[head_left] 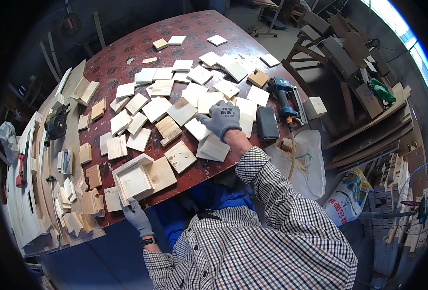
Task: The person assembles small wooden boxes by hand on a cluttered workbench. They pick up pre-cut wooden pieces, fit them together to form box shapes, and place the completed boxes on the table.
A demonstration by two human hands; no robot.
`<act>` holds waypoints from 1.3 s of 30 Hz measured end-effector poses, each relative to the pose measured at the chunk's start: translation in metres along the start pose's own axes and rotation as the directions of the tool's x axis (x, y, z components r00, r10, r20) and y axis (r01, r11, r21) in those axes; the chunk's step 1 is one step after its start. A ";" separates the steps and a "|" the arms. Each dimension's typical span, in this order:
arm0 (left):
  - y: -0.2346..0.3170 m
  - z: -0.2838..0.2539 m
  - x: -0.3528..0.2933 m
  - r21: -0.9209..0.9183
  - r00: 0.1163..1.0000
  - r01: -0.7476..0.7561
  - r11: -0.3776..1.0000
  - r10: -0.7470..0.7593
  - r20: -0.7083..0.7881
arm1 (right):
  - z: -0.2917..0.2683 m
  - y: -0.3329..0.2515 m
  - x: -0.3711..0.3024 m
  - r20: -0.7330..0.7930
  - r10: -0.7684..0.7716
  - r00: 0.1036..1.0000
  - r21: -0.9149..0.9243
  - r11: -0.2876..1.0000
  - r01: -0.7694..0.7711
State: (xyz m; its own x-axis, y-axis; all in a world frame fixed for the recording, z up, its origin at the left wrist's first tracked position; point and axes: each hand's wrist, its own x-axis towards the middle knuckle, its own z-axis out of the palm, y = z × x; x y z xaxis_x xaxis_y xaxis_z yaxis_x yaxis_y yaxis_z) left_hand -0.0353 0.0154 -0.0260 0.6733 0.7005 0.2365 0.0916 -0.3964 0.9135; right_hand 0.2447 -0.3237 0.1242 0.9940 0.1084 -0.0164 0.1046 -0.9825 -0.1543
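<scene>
While my grey-gloved left hand (pixel 137 218) grips the near corner of a pale wooden box with raised walls (pixel 133 180), its fingertips partly lost against the wood, my grey-gloved right hand (pixel 221 120) reaches over loose, pale wooden squares (pixel 157 109); I cannot tell whether its curled fingers hold one, since the back of the hand covers them. The box sits at the near edge of the dark red, patterned table (pixel 194 29). Several lines of dark print run across my right glove's back. Light lettering on the teal-and-black nail gun (pixel 284 96) is too small to make out, and I see no marking clearly on the black rectangular case (pixel 268 124) near it. Bold characters and a coloured picture cover the white printed sack (pixel 348 195), its surface creased and slanting away.
</scene>
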 end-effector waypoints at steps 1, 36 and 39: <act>0.007 -0.004 -0.001 0.000 1.000 -0.001 1.000 0.001 -0.015 | 0.006 -0.003 0.006 -0.124 0.045 0.991 0.059 0.998 -0.038; 0.008 -0.008 -0.002 -0.089 0.991 0.119 0.989 -0.112 0.077 | -0.024 0.085 0.080 0.135 -0.236 0.962 0.172 0.962 0.212; 0.001 -0.004 -0.008 -0.091 0.990 0.135 0.987 -0.130 0.062 | -0.032 0.101 0.122 -0.079 -0.024 0.997 0.262 0.964 0.044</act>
State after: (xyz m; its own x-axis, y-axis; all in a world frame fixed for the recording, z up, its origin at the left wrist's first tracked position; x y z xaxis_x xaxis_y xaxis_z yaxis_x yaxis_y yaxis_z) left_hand -0.0439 0.0120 -0.0258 0.7001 0.7077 0.0950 0.1145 -0.2427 0.9633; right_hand 0.3773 -0.4151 0.1386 0.9906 0.1197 0.0655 0.1361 -0.9027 -0.4081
